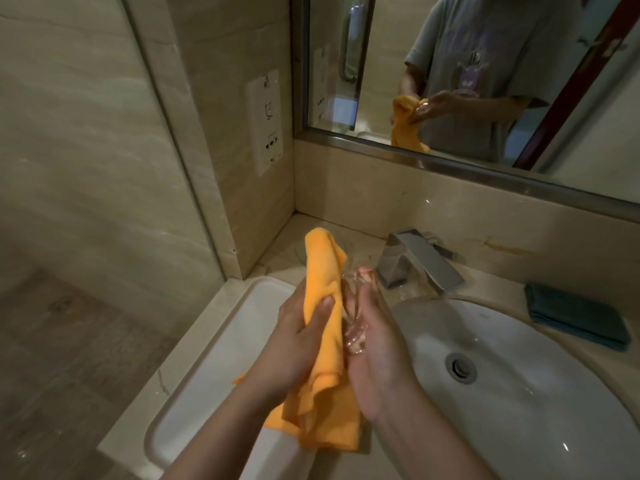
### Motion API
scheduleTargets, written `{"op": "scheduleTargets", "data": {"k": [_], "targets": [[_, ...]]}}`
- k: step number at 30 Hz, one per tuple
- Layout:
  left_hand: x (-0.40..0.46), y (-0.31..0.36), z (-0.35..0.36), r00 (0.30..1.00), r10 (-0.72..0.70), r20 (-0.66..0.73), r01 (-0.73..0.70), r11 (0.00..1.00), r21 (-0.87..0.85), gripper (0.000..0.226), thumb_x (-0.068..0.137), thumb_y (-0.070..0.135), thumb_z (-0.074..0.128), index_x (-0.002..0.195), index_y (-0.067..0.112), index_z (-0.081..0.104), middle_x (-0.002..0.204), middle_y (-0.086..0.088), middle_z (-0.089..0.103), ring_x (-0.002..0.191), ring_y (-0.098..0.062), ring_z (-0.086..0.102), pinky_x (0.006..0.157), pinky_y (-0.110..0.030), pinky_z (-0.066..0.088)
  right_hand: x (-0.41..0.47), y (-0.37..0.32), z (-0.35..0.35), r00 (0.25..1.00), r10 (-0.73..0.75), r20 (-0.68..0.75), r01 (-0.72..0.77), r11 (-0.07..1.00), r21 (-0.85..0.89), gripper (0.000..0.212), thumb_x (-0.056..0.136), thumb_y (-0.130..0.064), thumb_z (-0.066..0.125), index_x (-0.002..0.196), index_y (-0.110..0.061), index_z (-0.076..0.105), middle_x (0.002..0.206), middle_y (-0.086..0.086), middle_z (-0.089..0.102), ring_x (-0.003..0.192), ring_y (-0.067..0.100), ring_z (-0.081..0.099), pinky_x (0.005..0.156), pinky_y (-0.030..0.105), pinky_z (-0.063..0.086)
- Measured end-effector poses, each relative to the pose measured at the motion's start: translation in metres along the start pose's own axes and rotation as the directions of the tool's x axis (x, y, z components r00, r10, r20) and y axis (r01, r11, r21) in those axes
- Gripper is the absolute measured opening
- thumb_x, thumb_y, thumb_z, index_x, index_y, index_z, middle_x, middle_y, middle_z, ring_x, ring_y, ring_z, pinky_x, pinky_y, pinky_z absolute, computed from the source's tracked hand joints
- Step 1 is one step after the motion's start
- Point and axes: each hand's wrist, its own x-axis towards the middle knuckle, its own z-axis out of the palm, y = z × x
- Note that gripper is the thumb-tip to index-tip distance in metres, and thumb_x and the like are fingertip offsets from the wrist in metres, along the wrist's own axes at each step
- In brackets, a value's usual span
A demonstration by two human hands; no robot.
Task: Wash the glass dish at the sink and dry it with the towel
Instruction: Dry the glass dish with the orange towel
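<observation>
Orange towel (322, 306) was gripped in the left hand (298, 337) & pressed to the glass dish (353, 327), cupped by the right hand (377, 362); washing looked done, drying underway.

You've got the small clear glass dish (354, 320) held on edge, tilted nearly upright, pressed between your palms just left of the white oval basin sink (519, 375). It's see-through and mostly hidden, so its exact shape is hard to tell. The orange microfibre towel (323, 341) is bunched lengthwise against the dish's left face, its top end sticking up, its lower folds hanging loose below your wrists.
</observation>
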Motion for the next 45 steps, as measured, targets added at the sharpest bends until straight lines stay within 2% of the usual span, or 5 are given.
{"op": "scheduleTargets", "data": {"k": [8, 17, 32, 37, 45], "targets": [[-0.008, 0.012, 0.023, 0.973, 0.229, 0.042, -0.225, 0.877, 0.424, 0.045, 0.086, 0.052, 0.025, 0.115, 0.061, -0.009, 0.121, 0.051, -0.012, 0.117, 0.034, -0.02, 0.115, -0.02, -0.005, 0.003, -0.01, -0.005, 0.987, 0.158, -0.032, -0.16, 0.984, -0.083, 0.044, 0.091, -0.053, 0.038, 0.099, -0.025, 0.071, 0.094, 0.001, 0.076, 0.085, 0.014, 0.073, 0.078, 0.034, 0.052], [0.017, 0.03, 0.027, 0.964, 0.198, -0.175, -0.154, 0.96, 0.235, 0.053, 0.093, 0.049, 0.032, 0.141, 0.027, 0.03, 0.149, 0.002, 0.036, 0.14, -0.018, 0.028, 0.114, -0.049, 0.023, 0.006, -0.012, 0.001, 0.999, -0.033, 0.001, 0.032, 0.987, -0.158, 0.064, 0.073, -0.056, 0.047, 0.131, -0.028, 0.052, 0.12, -0.001, 0.067, 0.105, 0.016, 0.066, 0.083, 0.034, 0.056], [0.038, 0.04, -0.007, 0.968, -0.246, 0.038, 0.242, 0.891, -0.384, 0.043, 0.093, 0.045, 0.042, 0.098, 0.008, 0.062, 0.073, -0.004, 0.066, 0.068, -0.017, 0.063, 0.069, -0.032, 0.05, -0.023, 0.012, 0.005, 0.931, -0.311, 0.192, 0.365, 0.777, -0.513, 0.038, 0.088, -0.048, 0.045, 0.123, -0.059, 0.035, 0.125, -0.038, 0.05, 0.119, -0.016, 0.046, 0.102, 0.017, 0.04], [0.038, 0.034, -0.02, 0.87, -0.392, 0.299, 0.492, 0.645, -0.585, 0.048, 0.091, 0.048, 0.042, 0.091, 0.003, 0.057, 0.092, -0.016, 0.053, 0.088, -0.027, 0.051, 0.082, -0.037, 0.043, -0.028, 0.014, -0.001, 0.872, -0.289, 0.396, 0.49, 0.514, -0.704, 0.054, 0.091, -0.047, 0.046, 0.132, -0.066, 0.016, 0.131, -0.046, 0.037, 0.127, -0.02, 0.033, 0.098, 0.0, 0.031], [0.032, 0.026, -0.036, 0.816, -0.334, 0.471, 0.559, 0.664, -0.497, 0.046, 0.073, 0.041, 0.057, 0.096, 0.005, 0.073, 0.098, -0.016, 0.07, 0.086, -0.028, 0.068, 0.08, -0.037, 0.054, -0.005, -0.014, -0.032, 0.673, -0.054, 0.738, 0.676, -0.361, -0.643, 0.062, 0.091, -0.044, 0.038, 0.139, -0.056, 0.001, 0.146, -0.019, 0.029, 0.143, 0.008, 0.005, 0.108, 0.057, 0.003]]}}
